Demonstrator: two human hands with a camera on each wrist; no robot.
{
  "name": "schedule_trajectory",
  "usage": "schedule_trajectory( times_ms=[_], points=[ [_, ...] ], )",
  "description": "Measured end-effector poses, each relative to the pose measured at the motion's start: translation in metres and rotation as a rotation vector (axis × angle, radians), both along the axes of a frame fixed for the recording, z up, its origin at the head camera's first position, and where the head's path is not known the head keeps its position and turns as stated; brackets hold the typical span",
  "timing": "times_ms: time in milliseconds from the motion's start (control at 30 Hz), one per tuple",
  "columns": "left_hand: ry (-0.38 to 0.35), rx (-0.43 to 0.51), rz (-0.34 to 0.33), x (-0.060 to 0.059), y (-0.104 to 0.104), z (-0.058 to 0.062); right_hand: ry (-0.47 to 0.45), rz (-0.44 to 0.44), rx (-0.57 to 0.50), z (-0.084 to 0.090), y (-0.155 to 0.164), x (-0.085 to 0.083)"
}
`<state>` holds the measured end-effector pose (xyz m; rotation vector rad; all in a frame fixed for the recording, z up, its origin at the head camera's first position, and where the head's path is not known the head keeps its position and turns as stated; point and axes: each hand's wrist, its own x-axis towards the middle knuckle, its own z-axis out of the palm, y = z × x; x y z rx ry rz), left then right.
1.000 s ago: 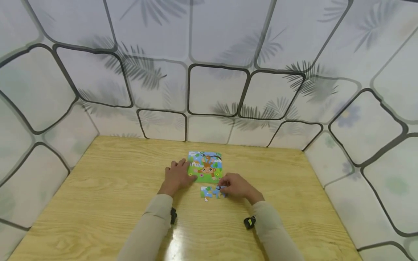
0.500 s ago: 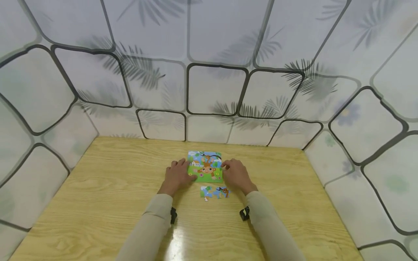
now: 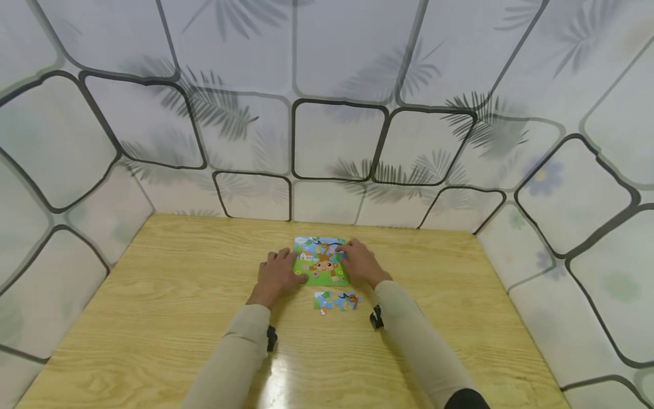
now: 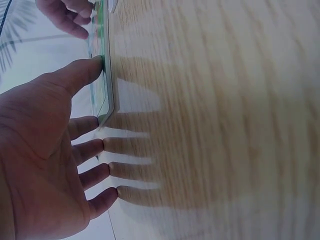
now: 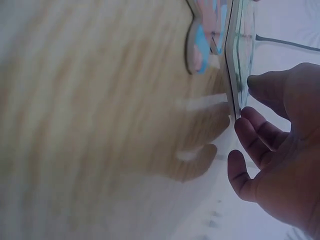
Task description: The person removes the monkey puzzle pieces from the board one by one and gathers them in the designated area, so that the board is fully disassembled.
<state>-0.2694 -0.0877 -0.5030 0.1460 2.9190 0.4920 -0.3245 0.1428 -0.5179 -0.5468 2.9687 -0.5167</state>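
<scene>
A square puzzle board (image 3: 321,277) with a hanging monkey picture lies flat on the table between the two hands. My left hand (image 3: 276,278) rests at its left side, the thumb on the board and the other fingers spread, their tips on the table, as the left wrist view shows. My right hand (image 3: 361,262) is at the board's upper right. In the right wrist view, its thumb (image 5: 272,90) touches the board's top and its bent fingers are by the edge; no loose piece shows between them. Several loose puzzle pieces (image 3: 327,301) lie just in front of the board.
The wood-grain table (image 3: 179,318) runs back to a patterned fabric wall (image 3: 337,142), which also encloses both sides. Black wrist bands (image 3: 376,318) sit by the sleeves. A bright reflection shows on the table near its front.
My right hand has left the loose pieces, uncovering them, and moved up to the board's right edge, then slightly further up and left onto it. The left hand stays in place.
</scene>
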Motion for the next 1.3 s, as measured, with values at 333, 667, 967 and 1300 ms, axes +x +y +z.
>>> schedule_trajectory(
  times_ms=[333, 667, 967, 1300],
  points=[
    [-0.014, 0.005, 0.008, -0.004, 0.0, -0.004, -0.074, 0.007, 0.041, 0.005, -0.011, -0.013],
    [-0.023, 0.004, 0.024, -0.005, 0.001, -0.004, -0.18, -0.029, 0.044, 0.009, -0.02, -0.025],
    [-0.012, 0.015, 0.027, -0.003, 0.002, -0.002, -0.228, -0.073, 0.05, 0.019, -0.024, -0.03],
    [-0.016, 0.016, 0.034, -0.001, 0.001, -0.001, -0.127, -0.09, 0.015, 0.015, -0.021, -0.026]
  ],
)
